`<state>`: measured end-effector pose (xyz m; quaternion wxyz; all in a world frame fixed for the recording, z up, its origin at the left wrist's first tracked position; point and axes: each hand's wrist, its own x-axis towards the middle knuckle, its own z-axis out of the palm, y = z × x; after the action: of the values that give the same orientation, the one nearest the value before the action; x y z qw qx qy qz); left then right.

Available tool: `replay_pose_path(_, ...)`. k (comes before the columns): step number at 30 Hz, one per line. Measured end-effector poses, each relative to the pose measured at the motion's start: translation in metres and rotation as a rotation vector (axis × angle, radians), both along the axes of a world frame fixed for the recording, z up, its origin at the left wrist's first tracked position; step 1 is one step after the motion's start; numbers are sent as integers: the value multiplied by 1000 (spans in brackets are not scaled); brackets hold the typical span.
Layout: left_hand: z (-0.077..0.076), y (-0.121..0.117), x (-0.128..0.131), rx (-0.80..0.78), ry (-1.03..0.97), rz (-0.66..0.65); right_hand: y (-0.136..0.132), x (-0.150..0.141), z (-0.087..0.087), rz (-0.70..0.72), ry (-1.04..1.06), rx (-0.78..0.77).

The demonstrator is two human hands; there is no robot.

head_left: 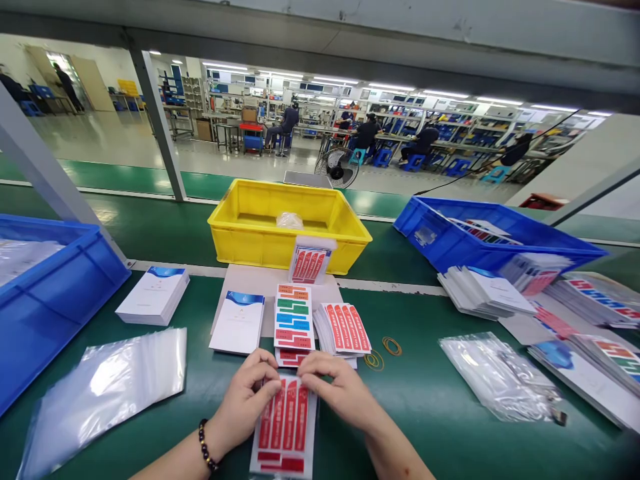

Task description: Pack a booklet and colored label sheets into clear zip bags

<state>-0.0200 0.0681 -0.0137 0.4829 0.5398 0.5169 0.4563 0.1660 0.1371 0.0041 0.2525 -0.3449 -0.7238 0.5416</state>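
Observation:
A clear plastic bag (pixel 283 427) with a sheet of red label strips inside lies on the green table. At its top left edge, my left hand (pixel 250 393) pinches the bag between thumb and curled fingers. My right hand (pixel 336 383) grips the top right edge the same way. Just beyond my fingers lies a stack of multicoloured label sheets (pixel 293 317). To its left is a pile of white booklets (pixel 238 321) with blue tops; on its right are red label sheets (pixel 346 330). Rubber bands (pixel 392 346) lie right of those sheets.
A yellow bin (pixel 290 243), with a bagged label set (pixel 311 261) against its front, stands ahead. Blue bins (pixel 55 307) flank both sides. Empty clear bags (pixel 125 380) and another booklet stack (pixel 153 295) lie left; bagged small parts (pixel 500 377) and more printed sheets lie right.

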Motion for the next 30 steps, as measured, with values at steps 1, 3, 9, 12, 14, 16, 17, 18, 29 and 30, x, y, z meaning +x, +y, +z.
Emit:
replay_pose_path(1, 1, 0, 0, 3, -5, 15, -1, 0, 3, 79, -47, 42)
replay_pose_path(3, 1, 0, 0, 10, -17, 28, -3, -1, 6, 209, -100, 61)
replay_pose_path(9, -1, 1, 1, -63, -204, 23, -3, -2, 0, 132, -107, 31)
replay_pose_path(12, -3, 3, 1, -179, -278, 4, -1, -1, -1, 82, -81, 10)
replay_pose_path(14, -5, 4, 1, -213, -249, 0, 0, 0, -1, 77, -71, -6)
replay_pose_path(16, -7, 4, 1, -206, -218, 22, -1, 0, 0, 100, -72, -7)
replay_pose_path(17, -8, 3, 2, -194, -211, 39, -1, -1, 0, 124, -76, -2)
replay_pose_path(18, -9, 3, 2, -183, -205, 52, -1, -2, -1, 156, -82, 6)
replay_pose_path(29, -12, 5, 4, -146, -133, 32, -7, -2, -2, 398, -153, 163)
replay_pose_path(30, -12, 5, 4, -152, -127, 32, -7, -2, -1, 390, -153, 170)
